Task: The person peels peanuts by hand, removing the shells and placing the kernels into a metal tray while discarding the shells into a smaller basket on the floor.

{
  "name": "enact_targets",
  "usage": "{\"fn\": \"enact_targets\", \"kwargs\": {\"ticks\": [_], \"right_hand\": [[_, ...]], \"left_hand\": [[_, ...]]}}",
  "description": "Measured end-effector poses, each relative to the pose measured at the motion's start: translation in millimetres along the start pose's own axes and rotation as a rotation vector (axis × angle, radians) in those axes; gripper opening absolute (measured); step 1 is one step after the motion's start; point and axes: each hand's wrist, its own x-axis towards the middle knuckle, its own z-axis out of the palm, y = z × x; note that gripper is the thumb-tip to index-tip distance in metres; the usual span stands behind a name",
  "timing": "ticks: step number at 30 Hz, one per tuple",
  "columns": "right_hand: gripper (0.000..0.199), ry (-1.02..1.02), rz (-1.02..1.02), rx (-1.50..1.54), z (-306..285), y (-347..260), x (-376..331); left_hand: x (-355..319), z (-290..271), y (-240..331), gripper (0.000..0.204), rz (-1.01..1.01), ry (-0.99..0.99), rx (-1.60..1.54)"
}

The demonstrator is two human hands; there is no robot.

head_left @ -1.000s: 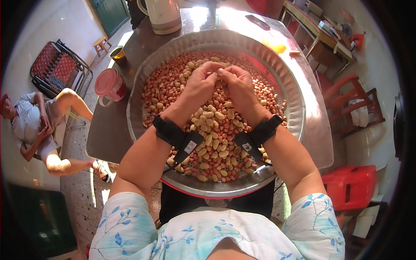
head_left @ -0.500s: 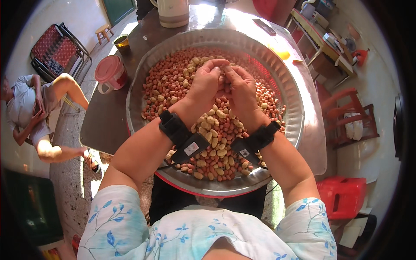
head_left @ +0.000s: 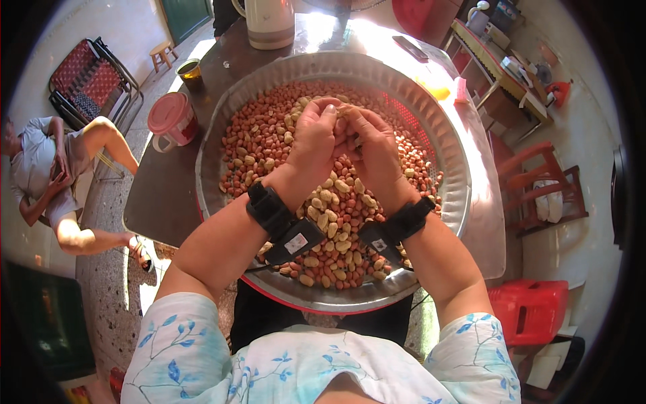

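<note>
Both my hands are raised over a wide round metal tray [head_left: 455, 176] full of peanuts. My left hand [head_left: 311, 140] and my right hand [head_left: 374, 147] meet fingertip to fingertip, thumbs and forefingers pinched on what looks like a pale peanut [head_left: 344, 112], mostly covered by the fingers. The other fingers curl inward, and whether more lies in the palms is hidden. Shelled reddish peanut kernels [head_left: 254, 129] spread across the far and left parts of the tray. Tan unshelled peanuts [head_left: 324, 200] lie among kernels below my wrists.
Left of the tray on the table [head_left: 158, 202] stand a pink-lidded mug [head_left: 171, 120] and a small yellowish cup [head_left: 190, 73]. A large pitcher [head_left: 270, 23] and a phone [head_left: 410, 47] sit beyond it. Someone [head_left: 60, 165] sits at far left; red stools [head_left: 528, 310] stand at right.
My hands have dropped slightly with fingertips still together, and the right fingers have shifted, showing a pale edge between them. The whole view has moved a little.
</note>
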Motion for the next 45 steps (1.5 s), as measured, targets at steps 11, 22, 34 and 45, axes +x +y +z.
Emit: {"fn": "enact_targets", "kwargs": {"ticks": [11,22,34,45], "right_hand": [[0.007,0.146,0.26,0.214,-16,-9,7],[0.008,0.116,-0.005,-0.379,-4,-14,2],[0.011,-0.05,0.293,0.133,-9,-15,5],[0.007,-0.011,0.179,-0.059,-18,-9,5]], "left_hand": [[17,-17,0,0.011,0.331,0.001,0.747],[13,-15,0,0.011,0.282,-0.063,0.594],[16,-19,-5,0.011,0.318,-0.097,0.723],[16,-17,1,0.01,0.237,-0.216,0.832]]}}
